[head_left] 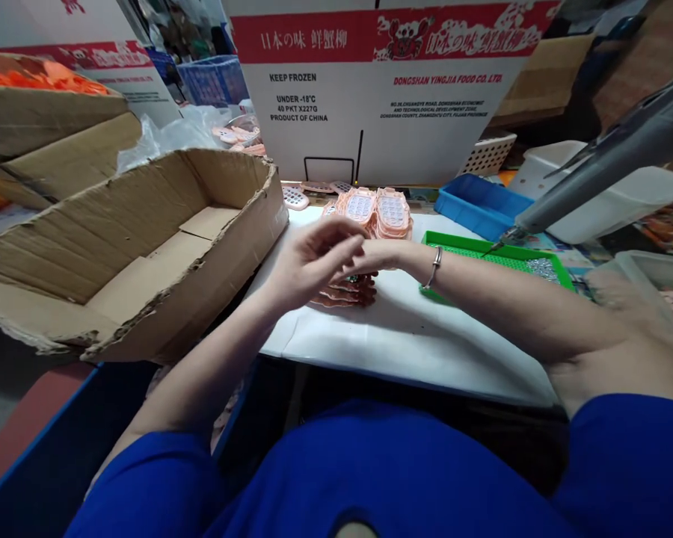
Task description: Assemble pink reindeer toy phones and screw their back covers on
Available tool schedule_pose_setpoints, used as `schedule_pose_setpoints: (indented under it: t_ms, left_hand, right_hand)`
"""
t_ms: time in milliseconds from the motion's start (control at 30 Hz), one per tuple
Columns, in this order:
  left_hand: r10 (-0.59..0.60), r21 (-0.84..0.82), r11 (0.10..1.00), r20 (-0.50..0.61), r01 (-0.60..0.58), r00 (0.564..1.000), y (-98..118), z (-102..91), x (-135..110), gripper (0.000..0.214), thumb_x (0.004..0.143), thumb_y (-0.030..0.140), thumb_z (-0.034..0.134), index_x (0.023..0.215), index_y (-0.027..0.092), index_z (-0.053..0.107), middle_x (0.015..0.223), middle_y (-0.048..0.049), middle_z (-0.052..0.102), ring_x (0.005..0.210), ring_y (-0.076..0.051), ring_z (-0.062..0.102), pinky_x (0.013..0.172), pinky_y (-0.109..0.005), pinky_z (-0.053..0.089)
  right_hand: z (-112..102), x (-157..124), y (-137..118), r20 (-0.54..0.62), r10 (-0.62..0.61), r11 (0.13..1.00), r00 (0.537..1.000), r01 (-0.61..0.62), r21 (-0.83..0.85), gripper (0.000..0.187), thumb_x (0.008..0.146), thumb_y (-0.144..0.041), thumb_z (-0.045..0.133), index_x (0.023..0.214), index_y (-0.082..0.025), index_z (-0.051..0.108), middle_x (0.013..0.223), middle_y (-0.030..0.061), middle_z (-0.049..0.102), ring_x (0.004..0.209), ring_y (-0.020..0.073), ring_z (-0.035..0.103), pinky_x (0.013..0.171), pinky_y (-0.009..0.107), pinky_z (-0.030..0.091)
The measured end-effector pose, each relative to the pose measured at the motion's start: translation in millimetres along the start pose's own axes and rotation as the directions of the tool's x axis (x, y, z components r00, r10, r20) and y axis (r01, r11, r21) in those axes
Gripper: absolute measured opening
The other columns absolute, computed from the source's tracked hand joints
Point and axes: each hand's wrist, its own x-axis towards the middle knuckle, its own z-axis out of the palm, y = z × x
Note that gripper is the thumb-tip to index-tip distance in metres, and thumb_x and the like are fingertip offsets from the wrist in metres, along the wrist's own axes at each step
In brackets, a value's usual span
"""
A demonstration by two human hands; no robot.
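My two hands meet over a white board (404, 336). My left hand (308, 265) is in front, its fingers curled in over my right hand (378, 258); what they pinch is hidden. The right hand's fingers are covered by the left hand, and a bracelet (434, 267) shows on its wrist. Just under both hands lies a low stack of pink toy-phone shells (345, 293). Behind the hands stands a taller stack of pink toy phones (378, 213) with pale keypads.
An open cardboard box (146, 246) stands at the left. A large white and red carton (381, 90) closes off the back. To the right are a blue tray (479, 205), a green tray (482, 250) with screws, a hanging electric screwdriver (600, 168) and a white bin (622, 202).
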Motion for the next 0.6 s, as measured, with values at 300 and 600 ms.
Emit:
schedule_pose_setpoints:
  t_ms: [300,600]
  left_hand:
    - [-0.174,0.233,0.934,-0.37,0.273,0.913,-77.2,-26.6,-50.2,0.06,0.079,0.051,0.071,0.126,0.023,0.048,0.136,-0.0152,0.053,0.122,-0.027,0.056,0.093,-0.039,0.053]
    - [-0.319,0.106,0.923,-0.32,0.369,0.892,-96.1,-31.4,-102.1,0.083,0.074,0.051,0.077,0.14,0.026,0.034,0.14,-0.0178,0.05,0.124,-0.033,0.056,0.103,-0.052,0.047]
  right_hand:
    - [21.8,-23.9,15.8,-0.128,-0.03,0.965,0.991,-0.005,-0.261,0.125,0.066,-0.044,0.081,0.159,-0.015,0.002,0.163,0.0194,0.019,0.15,0.0346,0.025,0.12,0.045,0.028]
    - [44.3,15.0,16.4,-0.071,-0.237,0.868,0.969,0.178,-0.463,0.109,0.073,-0.017,0.066,0.159,-0.017,-0.002,0.139,0.0193,0.043,0.11,0.0296,0.062,0.094,0.042,0.053]
